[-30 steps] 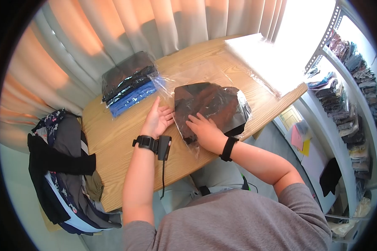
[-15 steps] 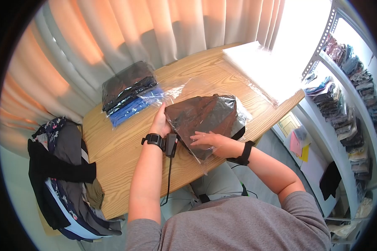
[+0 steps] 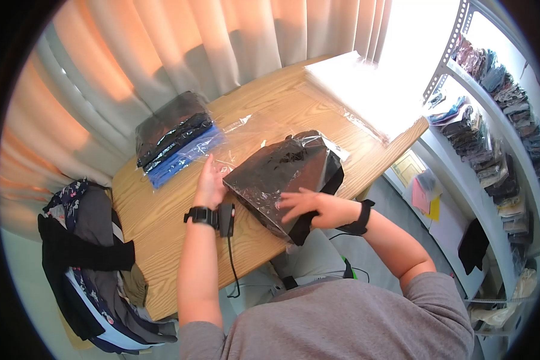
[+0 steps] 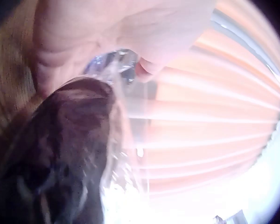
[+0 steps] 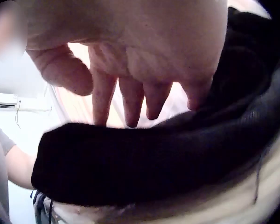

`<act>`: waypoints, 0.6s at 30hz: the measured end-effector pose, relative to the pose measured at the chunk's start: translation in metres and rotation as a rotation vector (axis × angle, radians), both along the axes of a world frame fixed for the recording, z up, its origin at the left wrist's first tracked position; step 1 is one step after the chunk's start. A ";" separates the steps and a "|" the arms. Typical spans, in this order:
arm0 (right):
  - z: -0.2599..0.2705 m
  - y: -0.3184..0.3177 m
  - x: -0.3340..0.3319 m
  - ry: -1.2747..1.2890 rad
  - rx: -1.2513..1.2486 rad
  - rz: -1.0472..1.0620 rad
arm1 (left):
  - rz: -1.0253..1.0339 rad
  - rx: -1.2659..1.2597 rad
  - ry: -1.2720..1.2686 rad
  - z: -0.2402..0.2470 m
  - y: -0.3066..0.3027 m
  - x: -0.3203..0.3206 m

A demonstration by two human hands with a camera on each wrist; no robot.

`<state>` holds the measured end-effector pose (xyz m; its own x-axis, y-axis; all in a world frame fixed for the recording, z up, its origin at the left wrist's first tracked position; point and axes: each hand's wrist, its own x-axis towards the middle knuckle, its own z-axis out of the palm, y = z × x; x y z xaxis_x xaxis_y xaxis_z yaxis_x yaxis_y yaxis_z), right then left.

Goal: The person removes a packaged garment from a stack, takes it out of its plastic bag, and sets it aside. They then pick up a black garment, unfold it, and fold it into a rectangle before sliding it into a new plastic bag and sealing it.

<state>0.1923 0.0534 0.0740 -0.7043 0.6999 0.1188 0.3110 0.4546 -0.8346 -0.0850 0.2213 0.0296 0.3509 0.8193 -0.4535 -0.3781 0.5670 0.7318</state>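
A black folded garment [image 3: 270,174] lies in a clear plastic bag, tilted up toward the table's front edge. Beside its left corner is my left hand [image 3: 210,187], thumb pointing up and away from the bag, the other fingers partly hidden at its edge. In the left wrist view the bagged garment [image 4: 70,140] rises close to the palm, with loose film at its side. My right hand [image 3: 324,207] has its fingers spread over the near right part of the bag. Black cloth [image 5: 130,163] shows beneath those fingers in the right wrist view.
Bagged dark and blue garments [image 3: 177,135] are stacked at the back left. Clear plastic bags [image 3: 366,90] lie at the right end of the wooden table [image 3: 162,240]. Loose clothes [image 3: 96,258] hang at the left, and a shelf [image 3: 492,132] of packed garments stands at the right.
The bagged garment has turned and tilted, its near edge now closer to the body. The left hand reached its left corner; the right hand slid right and toward the body.
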 end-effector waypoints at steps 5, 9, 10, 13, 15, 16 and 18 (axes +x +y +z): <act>0.005 0.001 0.016 -0.234 0.554 -0.457 | 0.629 1.222 1.063 0.041 -0.095 0.021; 0.002 0.011 0.007 -0.565 0.729 -0.556 | -0.266 1.895 0.718 0.073 -0.186 0.078; 0.000 0.016 0.005 -0.635 0.755 -0.555 | -0.480 1.921 0.741 0.064 -0.200 0.088; -0.004 0.033 0.007 -0.712 0.782 -0.557 | -0.472 1.880 1.184 0.035 -0.211 0.111; -0.006 0.045 0.009 -0.782 0.759 -0.562 | -0.312 1.868 1.607 0.021 -0.209 0.114; -0.007 0.048 0.007 -0.785 0.758 -0.563 | -0.311 1.869 1.603 0.017 -0.211 0.115; -0.012 0.056 0.003 -0.829 0.740 -0.582 | -0.494 1.827 1.791 0.012 -0.212 0.116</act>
<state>0.1954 0.1091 0.0623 -0.3643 0.8864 0.2855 0.9312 0.3491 0.1043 0.0309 0.0091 0.0415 0.7861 0.5678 0.2443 0.6180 -0.7313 -0.2887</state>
